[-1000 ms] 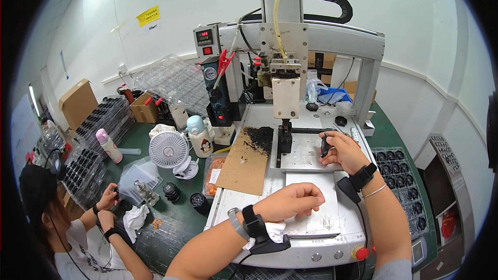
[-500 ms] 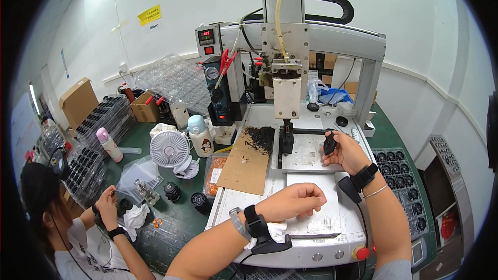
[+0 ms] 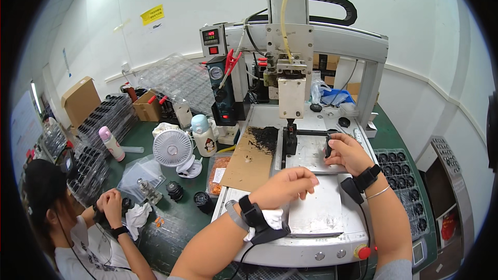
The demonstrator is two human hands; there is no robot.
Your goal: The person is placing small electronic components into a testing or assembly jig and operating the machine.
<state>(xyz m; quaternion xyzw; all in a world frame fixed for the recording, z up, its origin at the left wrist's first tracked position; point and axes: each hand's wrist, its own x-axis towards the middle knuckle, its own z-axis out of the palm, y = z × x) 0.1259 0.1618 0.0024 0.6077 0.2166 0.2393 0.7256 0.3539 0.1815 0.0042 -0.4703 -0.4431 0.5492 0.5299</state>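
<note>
My right hand (image 3: 348, 153) grips a small black rounded part (image 3: 328, 146), held over the right side of the machine's metal work plate (image 3: 308, 159); its far side is hidden by my fingers. Nearer to me, my left hand (image 3: 290, 184) hangs over the plate's front edge with its fingers curled in, and nothing shows in them. A black fixture (image 3: 290, 140) stands on the plate under the white block (image 3: 291, 97) of the machine head. From this fixture a black bar (image 3: 311, 133) runs right toward my right hand.
Left of the plate lies brown cardboard (image 3: 244, 168) with black scraps (image 3: 263, 139). A small fan (image 3: 173, 149), a bottle (image 3: 203, 136) and black lens-like parts (image 3: 203, 202) crowd the green table. Trays of black parts (image 3: 395, 168) stand right. A co-worker's hands (image 3: 110, 207) work at left.
The view has shifted slightly. My left hand has moved a little left and up. The black part in my right hand has turned more edge-on. The co-worker's hands have come closer together.
</note>
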